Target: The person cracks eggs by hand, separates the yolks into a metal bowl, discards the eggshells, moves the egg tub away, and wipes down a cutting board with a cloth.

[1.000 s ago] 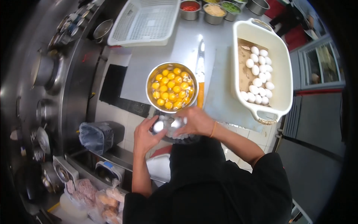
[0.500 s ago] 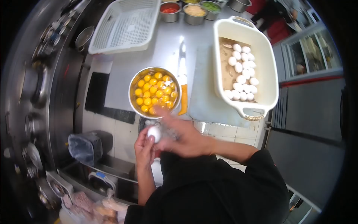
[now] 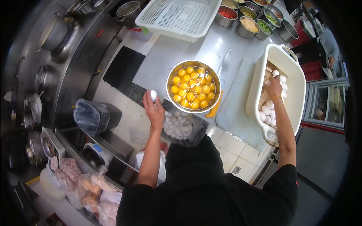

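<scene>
Left of the steel bowl, apart from its rim, one white egg sits in my left hand, pinched between thumb and fingertips. Bowl contents: many whole yolks in clear liquid. Right hand: down inside the white tub, fingers bent over the loose eggs; cannot tell whether they grip one. Eggshells lie heaped in a dark bag below the bowl, between my forearms. Knife, orange-handled, lies right of the bowl, blade pointing away from me; the pale cutting board is between knife and tub. Far side of the metal table: white perforated basket at left; metal containers of chopped food at right.
</scene>
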Available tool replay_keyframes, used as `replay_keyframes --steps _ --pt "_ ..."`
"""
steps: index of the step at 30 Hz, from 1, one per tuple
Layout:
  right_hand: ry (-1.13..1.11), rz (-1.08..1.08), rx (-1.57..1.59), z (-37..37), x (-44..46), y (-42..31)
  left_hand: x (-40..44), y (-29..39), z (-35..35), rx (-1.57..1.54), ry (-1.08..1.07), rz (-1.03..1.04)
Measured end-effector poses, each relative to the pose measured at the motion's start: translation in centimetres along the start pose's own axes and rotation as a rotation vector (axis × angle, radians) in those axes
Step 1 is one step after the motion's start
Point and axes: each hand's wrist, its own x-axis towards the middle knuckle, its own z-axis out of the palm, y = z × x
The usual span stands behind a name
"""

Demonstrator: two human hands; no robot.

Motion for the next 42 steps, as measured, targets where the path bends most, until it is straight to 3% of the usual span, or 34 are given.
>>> replay_keyframes --steps 2,5,8,11,13,14,15,16,17,18,19,22,27,30,33,36,40,42 --pt "-0.040 -0.040 -0.008 0.2 0.6 0.3 -0.6 -1.8 1.0 0.099 -0.144 0.034" --pt "-0.076 0.179 0.275 -1.4 1.3 -1.1 0.0 -1.9 0.7 0.049 -0.226 -0.034" --pt "0.046 0.556 1.266 -3.2 2.6 -1.9 1.4 -1.0 -0.9 -0.108 -0.228 -0.184" --pt "-0.032 0.251 1.883 -9.6 -0.5 -8.0 2.9 2.3 -3.8 -0.503 -0.311 -0.457" --pt "-0.001 0.086 1.806 -11.9 -2.6 -13.1 4.4 4.7 -5.4 -0.683 -0.428 -0.488" --pt "-0.030 -0.064 1.486 -12.2 -3.4 -15.4 5.1 5.9 -5.9 -0.773 -0.489 -0.501" --pt "-0.106 -0.070 1.273 -14.0 -4.8 -18.5 5.8 7.3 -6.1 -0.836 -0.531 -0.516" --pt "0.017 -0.343 1.187 -12.5 -5.4 -21.2 6.5 8.7 -6.2 -0.876 -0.576 -0.526" --pt "-0.015 -0.540 1.059 -13.0 -6.3 -23.5 7.2 10.0 -6.1 -0.916 -0.622 -0.535" --pt "-0.134 -0.660 1.024 -14.3 -7.2 -25.4 7.6 10.8 -5.8 -0.954 -0.668 -0.546" --pt "-0.113 -0.813 1.039 -13.1 -7.3 -26.8 8.0 10.9 -5.4 -0.960 -0.725 -0.545" --pt "-0.162 -0.985 0.869 -11.9 -6.8 -28.9 9.4 10.6 -3.8 -0.992 -0.883 -0.560" --pt "-0.214 -0.965 0.978 -10.3 -6.1 -29.5 10.4 10.2 -1.8 -0.908 -1.029 -0.610" --pt "-0.161 -0.936 0.983 -9.4 -6.1 -29.3 9.8 10.9 -1.2 -0.844 -0.979 -0.415" --pt "-0.126 -0.917 0.960 -8.4 -6.2 -29.3 9.5 10.5 -0.4 -0.745 -0.951 -0.405" --pt "-0.051 -0.960 0.945 -7.8 -6.0 -28.9 9.2 9.9 0.5 -0.655 -0.891 -0.229" --pt "-0.151 -0.910 0.722 -9.2 -5.9 -28.0 9.6 10.7 -0.1 -0.222 -0.782 0.167" --pt "-0.083 -0.832 0.603 -9.0 -6.2 -27.7 9.2 11.2 -0.5 0.000 -0.673 0.330"
